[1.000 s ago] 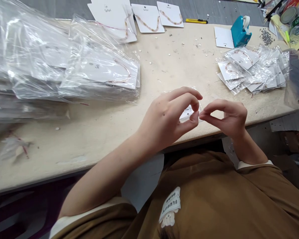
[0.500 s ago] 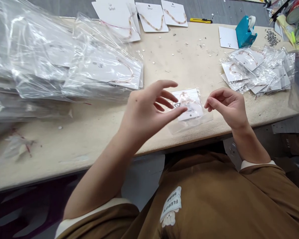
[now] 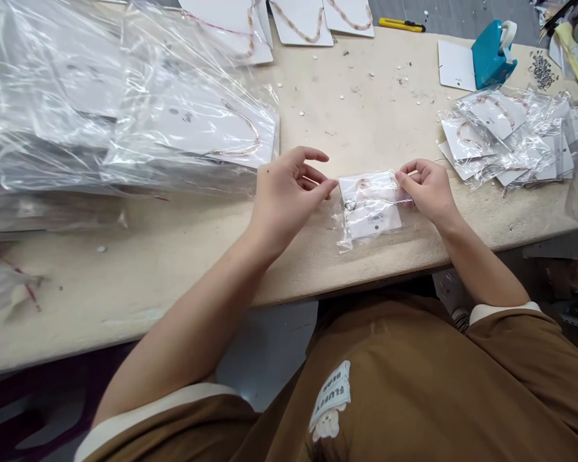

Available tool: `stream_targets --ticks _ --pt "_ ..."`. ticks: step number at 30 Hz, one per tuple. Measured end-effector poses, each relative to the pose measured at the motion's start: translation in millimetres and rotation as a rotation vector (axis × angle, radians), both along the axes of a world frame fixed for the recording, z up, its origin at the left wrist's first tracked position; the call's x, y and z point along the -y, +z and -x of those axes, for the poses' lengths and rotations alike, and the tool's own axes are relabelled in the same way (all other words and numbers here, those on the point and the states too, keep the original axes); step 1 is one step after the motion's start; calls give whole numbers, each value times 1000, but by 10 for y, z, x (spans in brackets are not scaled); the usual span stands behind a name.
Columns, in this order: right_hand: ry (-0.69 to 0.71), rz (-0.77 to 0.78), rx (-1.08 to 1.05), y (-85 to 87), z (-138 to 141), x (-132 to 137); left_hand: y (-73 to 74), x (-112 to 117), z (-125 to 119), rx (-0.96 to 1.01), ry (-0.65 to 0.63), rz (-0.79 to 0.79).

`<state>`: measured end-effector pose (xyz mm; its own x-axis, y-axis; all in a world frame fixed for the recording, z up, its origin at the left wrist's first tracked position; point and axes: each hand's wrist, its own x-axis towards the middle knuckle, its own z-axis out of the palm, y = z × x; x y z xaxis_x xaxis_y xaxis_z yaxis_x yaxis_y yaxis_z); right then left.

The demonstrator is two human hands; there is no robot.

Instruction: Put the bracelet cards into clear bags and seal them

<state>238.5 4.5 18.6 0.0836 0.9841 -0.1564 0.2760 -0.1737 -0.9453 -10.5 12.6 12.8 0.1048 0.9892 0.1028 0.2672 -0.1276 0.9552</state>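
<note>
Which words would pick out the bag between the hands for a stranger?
On the pale workbench, find the big stack of bagged cards at left. Right of it, one clear bag holding a jewellery card lies alone between the left hand and right hand.

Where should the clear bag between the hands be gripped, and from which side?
Pinch the clear bag at its loose near-left corner, from the person's side: it lies flat, and the film there extends past the card.

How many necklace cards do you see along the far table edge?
3, in a row: left card, partly under plastic; middle card; right card. More may be hidden under the plastic.
</note>
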Motion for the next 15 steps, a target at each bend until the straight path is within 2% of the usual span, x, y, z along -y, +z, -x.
stream_targets --ticks 2,4,10,15 --pt "12 48 32 -3 4 -42 -74 -11 8 -4 5 -7" --pt "15 70 66 19 17 -65 -88 -7 17 -20 16 1" --pt "15 76 178 61 76 -92 55 23 -15 -173 29 118" --pt "23 24 194 11 -5 -131 14 13 14 -299 20 20"
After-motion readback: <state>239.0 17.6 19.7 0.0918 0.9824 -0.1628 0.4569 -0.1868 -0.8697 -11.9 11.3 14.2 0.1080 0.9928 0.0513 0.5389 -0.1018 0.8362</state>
